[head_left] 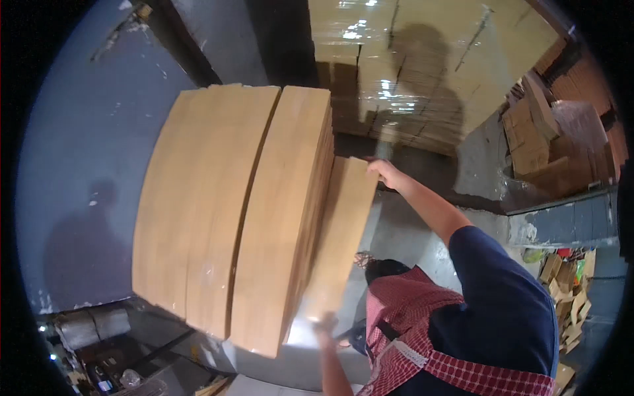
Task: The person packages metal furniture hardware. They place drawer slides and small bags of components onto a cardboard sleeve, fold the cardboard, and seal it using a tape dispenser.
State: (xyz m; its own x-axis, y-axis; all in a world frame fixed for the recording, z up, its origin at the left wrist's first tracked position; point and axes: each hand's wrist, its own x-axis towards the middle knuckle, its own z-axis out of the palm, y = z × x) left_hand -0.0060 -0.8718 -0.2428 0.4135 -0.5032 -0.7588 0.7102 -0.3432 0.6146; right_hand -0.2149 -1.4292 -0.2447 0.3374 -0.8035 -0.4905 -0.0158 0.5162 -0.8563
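Observation:
A long, flat tan cardboard sheet (345,228) slants beside a tall stack. My right hand (385,173) grips its far end, with the fingers bent over the corner. At the near end of the sheet is my left hand (325,328). Motion blurs that hand, so its fingers cannot be made out, and whether it grips the edge is unclear. The stack of similar tan sheets (281,218) stands directly left of the held piece, its layered edges facing me. A second, wider tan pile (198,204) sits beside it across a narrow dark gap.
A blue-grey wall (86,158) borders the piles on the left. Film-wrapped tan stacks (422,72) stand at the back. Cardboard boxes (535,132) lie at the far right, with loose cardboard pieces (568,303) nearer. Dark clutter (109,360) fills the lower left.

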